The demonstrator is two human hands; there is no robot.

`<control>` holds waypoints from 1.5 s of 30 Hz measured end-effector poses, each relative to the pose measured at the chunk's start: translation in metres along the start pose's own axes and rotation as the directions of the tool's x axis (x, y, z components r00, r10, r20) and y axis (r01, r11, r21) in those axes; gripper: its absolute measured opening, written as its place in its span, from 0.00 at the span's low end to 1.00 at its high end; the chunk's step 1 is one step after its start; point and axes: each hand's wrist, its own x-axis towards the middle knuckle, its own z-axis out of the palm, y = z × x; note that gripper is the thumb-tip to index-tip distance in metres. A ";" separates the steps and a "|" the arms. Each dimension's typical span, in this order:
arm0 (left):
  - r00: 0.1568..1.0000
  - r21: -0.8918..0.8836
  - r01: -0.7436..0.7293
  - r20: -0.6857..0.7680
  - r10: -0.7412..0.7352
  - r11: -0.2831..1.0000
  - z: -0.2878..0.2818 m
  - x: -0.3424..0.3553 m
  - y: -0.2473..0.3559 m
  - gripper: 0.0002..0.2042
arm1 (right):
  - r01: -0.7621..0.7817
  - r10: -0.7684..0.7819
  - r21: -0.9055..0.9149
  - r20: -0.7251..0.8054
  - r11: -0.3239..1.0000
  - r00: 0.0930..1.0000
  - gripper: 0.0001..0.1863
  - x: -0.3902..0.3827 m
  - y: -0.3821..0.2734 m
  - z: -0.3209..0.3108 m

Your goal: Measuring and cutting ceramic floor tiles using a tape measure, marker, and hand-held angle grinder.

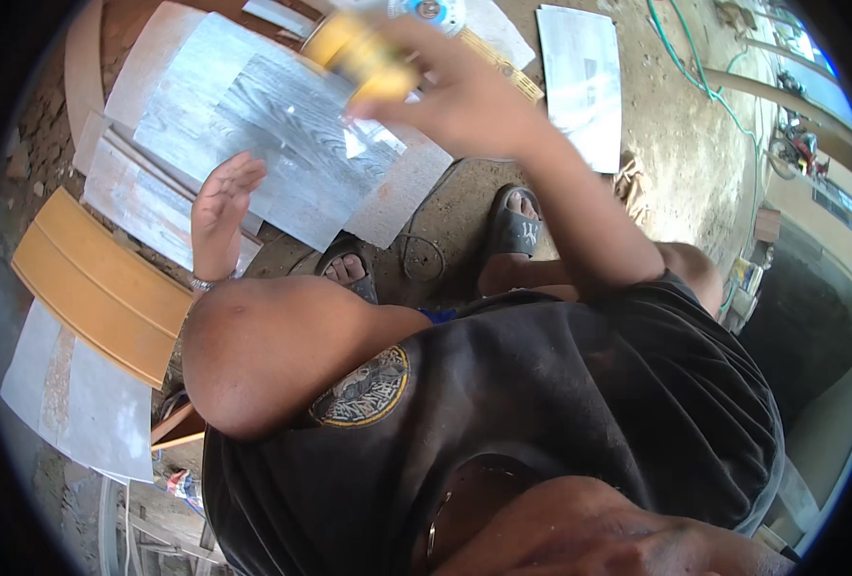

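Observation:
My right hand point(474, 101) is closed around a yellow can point(354, 53) with a darker label. It holds the can tilted above the far part of a grey wood-grain sheet point(292, 144); both hand and can are smeared by motion. To the left, my left hand point(226, 197) is raised by the sheet's near left side, its fingers stretched out and nothing in it. A bracelet point(207, 283) circles that wrist. The sheet has glossy patches and lies on larger pale boards point(402, 197).
Brown curved panels point(104, 283) and a pale sheet point(80, 394) lie at the left. A white board point(582, 86) rests on the ground at the far right. Beyond the can is a blue-and-white round item point(431, 10). A dark cable point(412, 240) runs between my sandalled feet point(520, 226).

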 end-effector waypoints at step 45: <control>0.790 0.343 0.033 -0.584 0.186 0.939 0.027 -0.090 -0.142 0.23 | -0.564 0.687 -0.392 0.432 0.727 0.584 0.05 -0.373 0.269 0.077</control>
